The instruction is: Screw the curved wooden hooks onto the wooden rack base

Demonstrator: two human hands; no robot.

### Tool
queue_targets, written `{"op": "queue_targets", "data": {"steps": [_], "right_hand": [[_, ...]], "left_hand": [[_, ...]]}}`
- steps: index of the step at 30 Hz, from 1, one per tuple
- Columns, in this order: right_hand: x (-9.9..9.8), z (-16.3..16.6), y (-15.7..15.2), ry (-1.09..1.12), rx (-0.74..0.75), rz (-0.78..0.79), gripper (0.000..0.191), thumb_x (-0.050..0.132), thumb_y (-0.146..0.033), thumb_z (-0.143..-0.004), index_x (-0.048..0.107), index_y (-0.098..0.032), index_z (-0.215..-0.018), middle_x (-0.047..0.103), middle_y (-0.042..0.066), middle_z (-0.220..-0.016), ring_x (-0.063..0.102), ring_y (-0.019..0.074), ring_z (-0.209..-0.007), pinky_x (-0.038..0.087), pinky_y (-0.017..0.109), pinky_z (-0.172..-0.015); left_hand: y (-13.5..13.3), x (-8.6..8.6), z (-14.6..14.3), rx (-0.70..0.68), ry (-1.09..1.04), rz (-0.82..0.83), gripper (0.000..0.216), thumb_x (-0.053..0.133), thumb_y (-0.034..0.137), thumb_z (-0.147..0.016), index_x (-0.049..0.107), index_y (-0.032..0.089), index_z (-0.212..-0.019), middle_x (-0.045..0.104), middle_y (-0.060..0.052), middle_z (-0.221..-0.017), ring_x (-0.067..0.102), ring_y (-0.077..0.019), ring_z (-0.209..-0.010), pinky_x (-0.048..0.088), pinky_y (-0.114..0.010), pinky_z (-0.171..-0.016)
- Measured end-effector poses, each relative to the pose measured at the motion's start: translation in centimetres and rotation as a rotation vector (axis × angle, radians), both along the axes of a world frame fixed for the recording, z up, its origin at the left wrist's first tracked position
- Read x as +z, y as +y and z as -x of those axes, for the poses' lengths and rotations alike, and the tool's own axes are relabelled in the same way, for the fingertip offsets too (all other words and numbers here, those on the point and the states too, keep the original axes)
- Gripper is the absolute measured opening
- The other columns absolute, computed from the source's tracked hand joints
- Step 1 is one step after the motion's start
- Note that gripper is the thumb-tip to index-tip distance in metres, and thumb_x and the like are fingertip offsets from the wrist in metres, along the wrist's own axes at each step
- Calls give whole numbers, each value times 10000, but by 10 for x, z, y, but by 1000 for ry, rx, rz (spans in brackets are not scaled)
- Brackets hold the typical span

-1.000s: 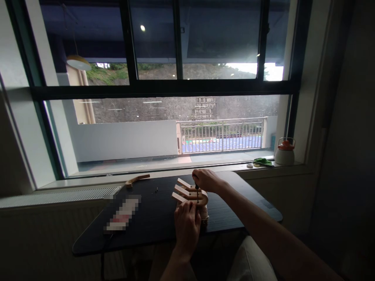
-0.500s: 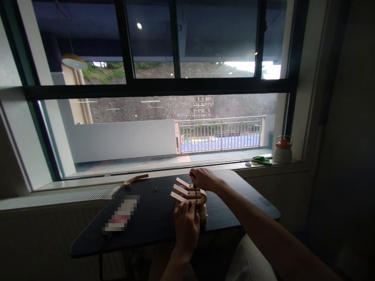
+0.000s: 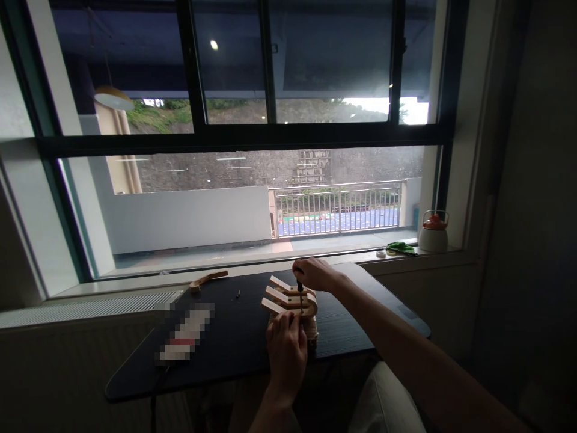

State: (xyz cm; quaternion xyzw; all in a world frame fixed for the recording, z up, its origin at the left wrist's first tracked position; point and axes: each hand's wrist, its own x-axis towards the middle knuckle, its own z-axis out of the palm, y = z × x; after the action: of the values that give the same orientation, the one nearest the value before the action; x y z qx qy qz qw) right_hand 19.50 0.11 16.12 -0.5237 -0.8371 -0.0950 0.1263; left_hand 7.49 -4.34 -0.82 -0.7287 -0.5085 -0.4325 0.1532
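My right hand (image 3: 313, 273) is closed round the handle of a screwdriver (image 3: 300, 293), held upright with its tip pointing down at the nearest bent wooden piece. Several such bent wooden pieces (image 3: 276, 293) lie side by side, their straight arms angled up to the left and rounded ends to the right. Under them is a tan block (image 3: 312, 331) that looks wrapped in cord. My left hand (image 3: 287, 340) grips the near wooden piece, fingertips close to the screwdriver tip. Its fingers hide part of the block, and any screw under the tip is too small to make out.
All this rests on a dark table (image 3: 356, 325) by a window. Another bent wooden piece (image 3: 210, 279) lies at the far left edge. Small dark screws (image 3: 238, 294) and a blurred-out item (image 3: 187, 334) lie left of the block. A jug (image 3: 433, 233) and green gloves (image 3: 401, 248) stand on the sill.
The view has shifted slightly. Both hands, the screwdriver and the wooden pieces keep almost the same places; my right hand's grip on the handle has turned a little.
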Motion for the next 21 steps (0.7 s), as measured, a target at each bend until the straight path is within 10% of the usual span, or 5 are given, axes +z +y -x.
{"op": "queue_targets", "data": {"steps": [21], "right_hand": [[4,6,0,-64,22,-10,271,401,-311,-895,647,-203,-940,669,59,-937,606,164,-808,359,219,-624]], "left_hand": [[-1,2,-1,0,-9,29,287,416,162,-858,559,213,-1102,545,-55,-1096,458,-223,-1082,340,-384,-943]]}}
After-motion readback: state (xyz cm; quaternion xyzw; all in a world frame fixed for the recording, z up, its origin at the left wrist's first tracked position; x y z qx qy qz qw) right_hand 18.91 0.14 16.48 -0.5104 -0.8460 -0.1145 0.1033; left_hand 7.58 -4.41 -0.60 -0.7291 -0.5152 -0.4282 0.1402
